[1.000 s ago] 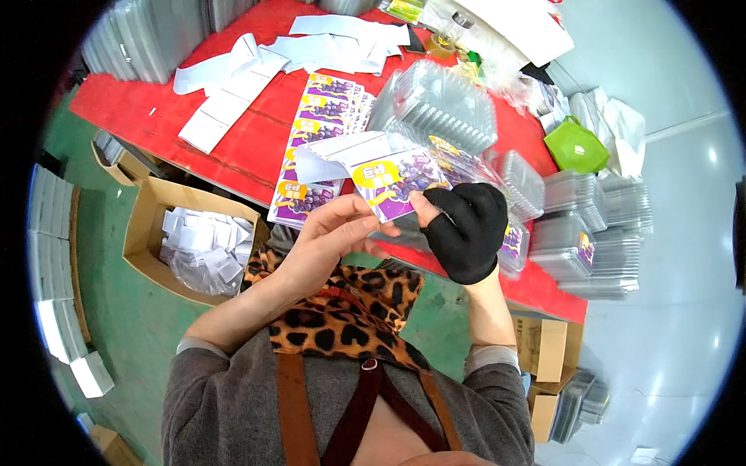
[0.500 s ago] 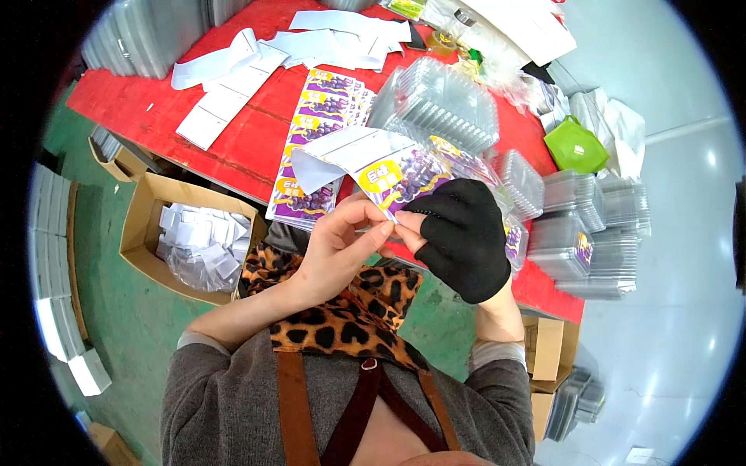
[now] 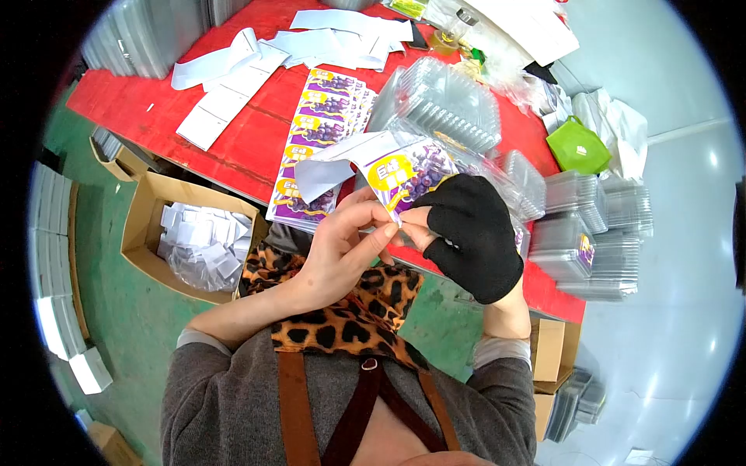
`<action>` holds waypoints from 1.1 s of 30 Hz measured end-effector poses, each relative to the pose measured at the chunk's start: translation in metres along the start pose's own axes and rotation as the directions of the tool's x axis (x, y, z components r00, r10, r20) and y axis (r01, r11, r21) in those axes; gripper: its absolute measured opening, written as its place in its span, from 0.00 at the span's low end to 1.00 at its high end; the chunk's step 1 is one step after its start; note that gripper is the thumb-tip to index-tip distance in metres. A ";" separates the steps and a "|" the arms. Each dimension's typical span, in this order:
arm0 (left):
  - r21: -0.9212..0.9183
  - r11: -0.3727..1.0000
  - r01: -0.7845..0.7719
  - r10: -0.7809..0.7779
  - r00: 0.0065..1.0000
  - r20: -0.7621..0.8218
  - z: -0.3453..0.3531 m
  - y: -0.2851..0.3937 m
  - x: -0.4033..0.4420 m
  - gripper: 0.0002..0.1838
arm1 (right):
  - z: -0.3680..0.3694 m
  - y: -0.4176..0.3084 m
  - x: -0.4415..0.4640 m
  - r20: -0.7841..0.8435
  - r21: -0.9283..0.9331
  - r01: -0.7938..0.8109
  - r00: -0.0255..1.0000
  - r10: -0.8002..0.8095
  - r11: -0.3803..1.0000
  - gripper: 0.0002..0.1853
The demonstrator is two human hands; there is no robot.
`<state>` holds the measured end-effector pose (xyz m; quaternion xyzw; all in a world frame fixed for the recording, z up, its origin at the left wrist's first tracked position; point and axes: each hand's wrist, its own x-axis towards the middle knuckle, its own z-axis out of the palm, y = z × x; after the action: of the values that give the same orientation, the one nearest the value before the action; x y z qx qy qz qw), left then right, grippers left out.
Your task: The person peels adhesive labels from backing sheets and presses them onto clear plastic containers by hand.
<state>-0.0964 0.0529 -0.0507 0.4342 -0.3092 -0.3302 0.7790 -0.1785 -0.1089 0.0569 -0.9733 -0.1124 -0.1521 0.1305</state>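
A strip of purple and yellow grape stickers (image 3: 404,177), its white backing paper curling up on the left side, is between my hands. My left hand (image 3: 351,242), bare, pinches the strip's near corner between thumb and finger. At that same corner, my right hand (image 3: 472,237) in a black fingerless glove also pinches the sticker's edge. Just behind the strip, a stack of clear plastic clamshell boxes (image 3: 447,101) stands on the red table (image 3: 241,167). To its left lie more sheets of grape stickers (image 3: 320,128) in an overlapping pile.
Used white backing strips (image 3: 225,101) lie at the back left. On the right are stacked clear boxes (image 3: 563,241) and a green bag (image 3: 579,147). A cardboard box of paper scraps (image 3: 148,233) sits below the table's left edge. Tall stacks of clear trays (image 3: 148,39) stand back left.
My right hand has shifted slightly right and down. The sticker's near corner is pulled a little further out between both hands' fingertips, and the strip has tilted more upright.
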 end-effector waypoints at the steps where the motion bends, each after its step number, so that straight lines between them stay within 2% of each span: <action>1: 0.001 1.000 -0.006 0.006 1.000 -0.004 0.000 0.000 0.000 0.05 | -0.001 -0.001 -0.002 0.000 0.030 -0.004 1.000 0.004 1.000 0.13; 4: 0.037 0.999 -0.013 0.013 1.000 -0.002 0.000 -0.005 0.001 0.05 | 0.009 0.000 -0.006 -0.088 -0.101 0.117 0.988 -0.126 0.988 0.09; 7: -0.011 1.000 -0.018 0.017 0.999 -0.038 0.003 -0.007 0.000 0.05 | 0.006 -0.006 -0.006 -0.014 -0.204 0.136 0.990 -0.142 0.970 0.10; 10: -0.045 0.999 -0.024 0.022 0.999 -0.048 0.004 -0.007 0.000 0.05 | 0.006 -0.004 -0.005 0.010 -0.230 0.164 0.986 -0.166 0.959 0.09; 13: 0.013 1.000 -0.025 0.025 0.999 -0.036 0.004 -0.007 0.000 0.05 | 0.008 -0.002 -0.006 0.034 -0.258 0.149 0.989 -0.145 0.955 0.09; 16: 0.032 0.999 -0.032 0.033 0.999 -0.025 0.004 -0.005 0.001 0.05 | 0.007 0.002 -0.003 0.013 -0.192 0.113 0.994 -0.113 0.975 0.09; 19: 0.007 1.000 -0.005 0.005 0.998 -0.056 0.006 -0.007 0.001 0.05 | 0.005 0.005 -0.003 -0.005 -0.049 0.032 0.999 -0.032 0.998 0.10; 22: 0.030 1.000 -0.007 0.009 0.998 -0.056 0.004 -0.009 0.001 0.04 | 0.002 0.003 -0.003 0.033 -0.082 0.037 0.999 -0.035 0.996 0.10; 25: 0.080 0.997 -0.013 0.017 0.998 -0.054 0.008 -0.004 0.000 0.03 | 0.003 0.001 -0.005 -0.011 -0.084 0.057 0.998 -0.059 0.995 0.11; 33: 0.023 0.999 -0.022 0.023 0.998 -0.052 0.006 -0.011 -0.001 0.02 | 0.009 0.001 -0.003 -0.029 -0.136 0.055 0.998 -0.059 0.989 0.12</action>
<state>-0.1041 0.0466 -0.0580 0.4481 -0.2971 -0.3063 0.7855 -0.1782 -0.1078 0.0471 -0.9736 -0.1273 -0.1792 0.0616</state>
